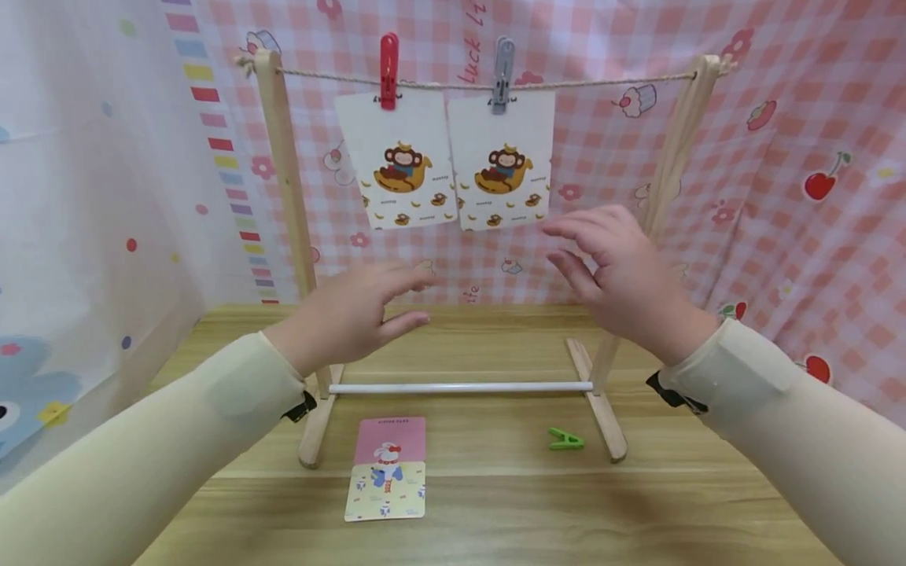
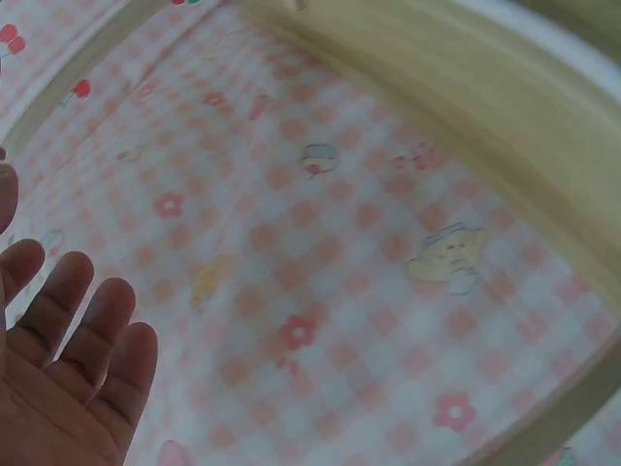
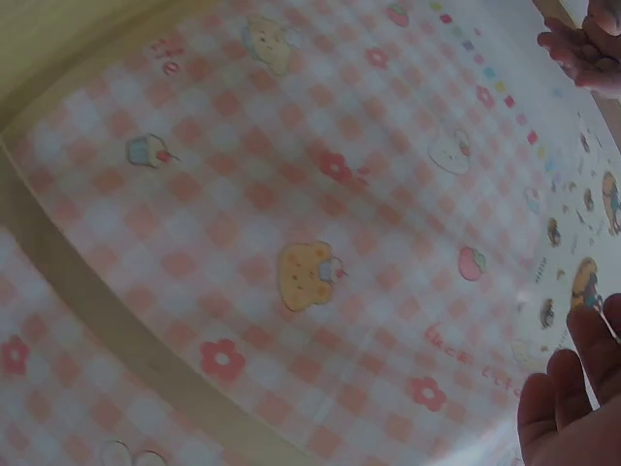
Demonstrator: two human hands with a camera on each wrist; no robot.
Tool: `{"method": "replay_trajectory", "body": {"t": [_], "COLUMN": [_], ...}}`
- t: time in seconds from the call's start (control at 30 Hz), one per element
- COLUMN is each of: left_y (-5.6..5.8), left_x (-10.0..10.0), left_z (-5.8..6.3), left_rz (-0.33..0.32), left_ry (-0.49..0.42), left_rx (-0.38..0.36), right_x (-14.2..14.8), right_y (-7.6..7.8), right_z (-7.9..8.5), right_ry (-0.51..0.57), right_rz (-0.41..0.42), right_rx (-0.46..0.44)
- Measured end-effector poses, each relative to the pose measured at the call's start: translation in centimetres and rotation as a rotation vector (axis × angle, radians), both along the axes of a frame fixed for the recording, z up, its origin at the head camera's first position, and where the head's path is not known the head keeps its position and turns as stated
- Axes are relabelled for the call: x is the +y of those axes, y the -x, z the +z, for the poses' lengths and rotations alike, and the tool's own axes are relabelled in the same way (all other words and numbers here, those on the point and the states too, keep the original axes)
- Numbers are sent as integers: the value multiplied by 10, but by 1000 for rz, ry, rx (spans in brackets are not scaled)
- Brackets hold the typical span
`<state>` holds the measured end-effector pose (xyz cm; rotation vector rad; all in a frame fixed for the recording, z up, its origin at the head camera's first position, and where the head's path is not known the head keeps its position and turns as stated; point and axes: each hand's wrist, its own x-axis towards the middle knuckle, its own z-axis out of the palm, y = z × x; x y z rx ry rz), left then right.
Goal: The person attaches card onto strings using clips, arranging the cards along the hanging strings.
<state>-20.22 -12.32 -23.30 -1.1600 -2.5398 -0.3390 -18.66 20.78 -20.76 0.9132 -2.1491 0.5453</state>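
Two white monkey cards hang side by side from a rope [image 1: 602, 82]. A red clothespin [image 1: 388, 72] clips the left card [image 1: 396, 196], and a grey clothespin [image 1: 502, 75] clips the right card [image 1: 504, 200]. My left hand [image 1: 350, 314] hovers below the left card, fingers relaxed and holding nothing. Close to the right card's lower right corner, my right hand [image 1: 623, 267] is raised with fingers loosely bent and nothing between them. On the table lie a pink and yellow rabbit card [image 1: 389, 472] and a green clothespin [image 1: 565, 439].
The rope is strung between two wooden posts, the left post [image 1: 283, 157] and the right post [image 1: 683, 149]. A white rod [image 1: 460, 388] joins their feet above the wooden table [image 1: 495, 503]. Behind hangs a pink checked curtain [image 1: 602, 39].
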Motion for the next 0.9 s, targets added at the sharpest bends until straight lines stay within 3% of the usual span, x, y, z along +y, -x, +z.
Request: {"method": "replay_trajectory", "body": {"t": [0.3,0.57,0.9], "left_y": [-5,-10,-19], "left_x": [-14,-25,-35], "left_z": [-33,-59,-94], "left_rz": [94,113,145], "left_ry": [113,191,211], "left_rx": [-112,-251,-402], "right_x": [13,22,32], "right_y": [0,-3,-3], "right_z": [-45,-83,-124], "right_ry": [-213,-360,-442], "right_rz": [-4,-55,-7], "right_rx": [-271,-522,-693]}}
